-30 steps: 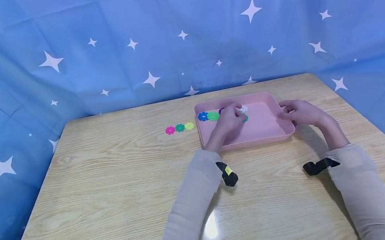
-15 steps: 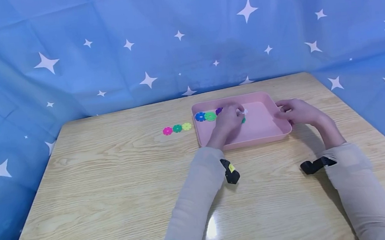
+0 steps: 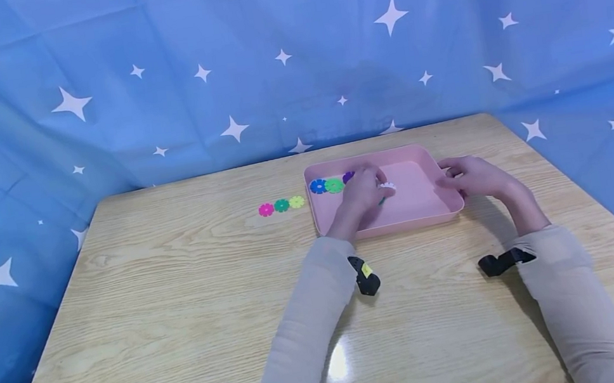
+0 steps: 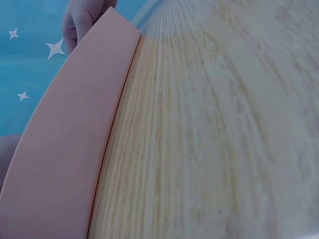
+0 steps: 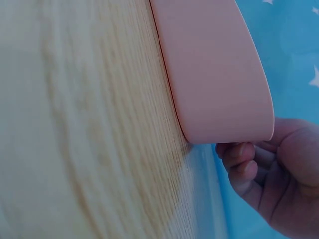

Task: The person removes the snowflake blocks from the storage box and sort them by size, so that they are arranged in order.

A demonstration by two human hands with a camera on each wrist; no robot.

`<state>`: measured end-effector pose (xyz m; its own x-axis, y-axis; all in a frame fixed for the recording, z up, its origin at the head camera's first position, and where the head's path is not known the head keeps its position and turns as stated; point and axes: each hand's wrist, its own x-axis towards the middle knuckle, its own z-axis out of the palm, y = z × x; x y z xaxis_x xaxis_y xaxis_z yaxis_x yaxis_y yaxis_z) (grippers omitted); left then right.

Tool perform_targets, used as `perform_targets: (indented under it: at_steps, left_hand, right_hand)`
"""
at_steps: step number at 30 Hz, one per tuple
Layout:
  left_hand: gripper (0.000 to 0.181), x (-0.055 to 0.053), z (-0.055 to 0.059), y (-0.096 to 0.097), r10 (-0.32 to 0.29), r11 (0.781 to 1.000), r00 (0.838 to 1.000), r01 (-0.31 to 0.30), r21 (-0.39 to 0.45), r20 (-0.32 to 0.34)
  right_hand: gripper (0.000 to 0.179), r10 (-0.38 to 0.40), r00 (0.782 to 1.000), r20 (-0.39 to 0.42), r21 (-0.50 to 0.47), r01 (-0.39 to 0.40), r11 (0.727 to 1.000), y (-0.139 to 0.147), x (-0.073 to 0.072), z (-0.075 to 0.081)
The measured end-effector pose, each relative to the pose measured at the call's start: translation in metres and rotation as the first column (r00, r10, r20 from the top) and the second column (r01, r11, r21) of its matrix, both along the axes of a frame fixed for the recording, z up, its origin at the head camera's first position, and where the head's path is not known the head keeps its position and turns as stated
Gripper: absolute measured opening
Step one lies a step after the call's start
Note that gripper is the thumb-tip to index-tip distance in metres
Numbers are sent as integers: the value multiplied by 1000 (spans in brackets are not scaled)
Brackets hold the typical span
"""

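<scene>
Left hand (image 3: 363,190), seemingly pinching white disc (image 3: 389,186) in tray (image 3: 417,197); right hand (image 3: 475,176), gripping tray; I judge picking underway, steady tray wanted next.

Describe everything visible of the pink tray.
The pink, plastic-looking, rounded-rectangular tray is shallow and open-topped, with a flat floor and smooth, plain outer walls. It sits upright and flat on the pale wood-grain table, near the far edge, long sides running left to right. Small, colourful flower-shaped discs lie inside, toward its far left. The right hand has its grip on the right end wall; the left hand reaches in over the front wall, contact unclear.
</scene>
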<state>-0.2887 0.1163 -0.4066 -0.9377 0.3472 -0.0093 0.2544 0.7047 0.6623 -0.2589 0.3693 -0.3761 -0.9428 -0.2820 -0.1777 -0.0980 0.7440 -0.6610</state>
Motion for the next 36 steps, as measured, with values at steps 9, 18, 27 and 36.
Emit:
perform_targets:
  at_steps: [9, 18, 27, 36]
  left_hand:
    - [22, -1, 2, -2, 48, 994, 999, -46, 99, -24]
    - [9, 0, 8, -15, 78, 965, 997, -69, 252, -27]
    - [7, 5, 24, -39, 48, 899, 998, -63, 434, 46]
    - [7, 16, 40, -65, 52, 847, 997, -72, 526, 54]
  right_hand:
    - [54, -2, 1000, -7, 28, 3, 1000, -2, 1, 1]
    - [50, 3, 1000, -31, 51, -2, 999, -1, 1, 0]
    - [50, 8, 999, -32, 54, -6, 999, -1, 1, 1]
    - [49, 11, 999, -38, 62, -8, 998, -1, 0, -1]
